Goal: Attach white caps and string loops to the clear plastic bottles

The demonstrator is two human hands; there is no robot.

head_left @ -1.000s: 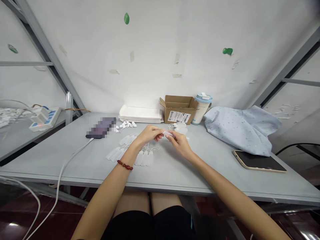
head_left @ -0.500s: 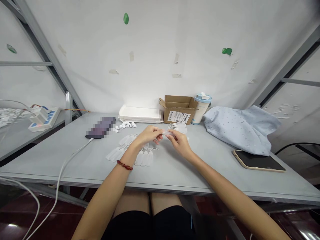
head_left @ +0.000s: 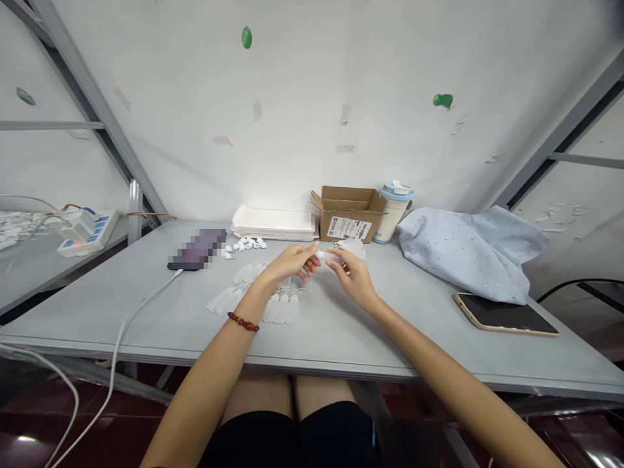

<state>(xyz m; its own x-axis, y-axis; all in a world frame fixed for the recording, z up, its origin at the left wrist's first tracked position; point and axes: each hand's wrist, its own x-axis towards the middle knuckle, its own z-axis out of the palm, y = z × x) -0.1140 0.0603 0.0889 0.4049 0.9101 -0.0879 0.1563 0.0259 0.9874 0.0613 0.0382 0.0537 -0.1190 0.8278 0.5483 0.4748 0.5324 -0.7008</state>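
Note:
My left hand (head_left: 293,261) and my right hand (head_left: 353,275) meet above the middle of the table. Between their fingertips is a small translucent white plastic piece (head_left: 330,257); my left thumb and fingers pinch its left end and my right fingers grip the other. Under and beside my left hand lie rows of similar flat white pieces (head_left: 281,308) with thin cord loops. Just behind my right hand is another bunch of white pieces (head_left: 355,247), partly covered by the hand. Several small white caps (head_left: 250,244) sit beyond my left hand.
At the back stand a stack of white sheets (head_left: 273,222), an open cardboard box (head_left: 348,218) and a lidded cup (head_left: 390,214). To the right, a pale blue cloth (head_left: 463,247) touches a phone (head_left: 507,314). A second phone (head_left: 197,249) with a white cable (head_left: 127,320) lies left.
My right hand's fingers have shifted slightly on the white piece, and the gap between my fingertips looks a little wider. Everything on the table stays where it was.

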